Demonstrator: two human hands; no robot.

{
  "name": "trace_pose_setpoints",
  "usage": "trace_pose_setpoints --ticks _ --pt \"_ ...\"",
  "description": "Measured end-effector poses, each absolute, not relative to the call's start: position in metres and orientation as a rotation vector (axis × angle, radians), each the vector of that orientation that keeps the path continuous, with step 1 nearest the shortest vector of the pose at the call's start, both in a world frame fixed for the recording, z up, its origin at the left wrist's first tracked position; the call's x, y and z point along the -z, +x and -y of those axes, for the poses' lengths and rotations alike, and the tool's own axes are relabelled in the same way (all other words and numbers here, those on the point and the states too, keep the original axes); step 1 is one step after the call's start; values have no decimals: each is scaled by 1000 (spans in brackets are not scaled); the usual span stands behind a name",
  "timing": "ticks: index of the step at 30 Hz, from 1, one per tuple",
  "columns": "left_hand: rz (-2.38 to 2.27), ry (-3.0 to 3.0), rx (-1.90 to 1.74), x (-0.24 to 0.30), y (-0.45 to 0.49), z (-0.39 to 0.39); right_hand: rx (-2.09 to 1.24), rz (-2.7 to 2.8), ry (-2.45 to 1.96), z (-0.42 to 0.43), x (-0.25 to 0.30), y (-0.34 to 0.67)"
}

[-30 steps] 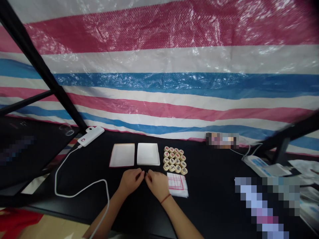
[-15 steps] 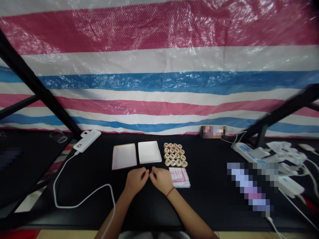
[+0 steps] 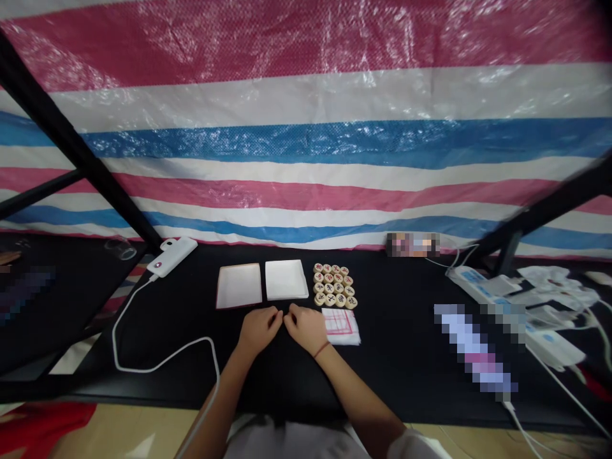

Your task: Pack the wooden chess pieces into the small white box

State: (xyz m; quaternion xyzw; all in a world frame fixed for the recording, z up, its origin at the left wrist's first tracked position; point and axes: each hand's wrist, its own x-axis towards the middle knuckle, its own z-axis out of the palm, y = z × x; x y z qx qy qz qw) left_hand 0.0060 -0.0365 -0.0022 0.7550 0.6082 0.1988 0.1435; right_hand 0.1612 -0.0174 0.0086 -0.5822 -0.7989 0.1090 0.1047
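Note:
My left hand (image 3: 261, 329) rests on the black table in a loose fist, nothing visible in it. Close beside it lies my right hand (image 3: 306, 329), also curled, with a thin reddish band on the wrist. Just beyond my left hand stands an open shallow box half (image 3: 239, 286) with a dark red outer edge. To its right is a white box half (image 3: 285, 279). Several round Chinese chess pieces (image 3: 329, 278) sit in rows farther right, marked in red and dark characters. Next to my right hand is a folded white sheet with red grid lines (image 3: 341, 326).
A white power bank (image 3: 172, 257) with a white cable (image 3: 143, 370) lies at left. Power strips (image 3: 471, 283) with plugs and cables fill the right side, near a blurred-out phone-like object (image 3: 475, 349). Striped tarp (image 3: 306, 172) hangs behind. A clear cup (image 3: 120, 249) stands far left.
The camera has tipped slightly downward, so the table's items appear higher in the picture. Both my hands stay resting in place. Part of what looks like another person's hand shows at the far left.

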Motion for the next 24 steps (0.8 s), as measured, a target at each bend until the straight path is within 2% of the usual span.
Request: trace_pose_setpoints --ticks 24 --pt "-1758 2106 -634 5 7 37 -387 2346 -1462 22 2 173"
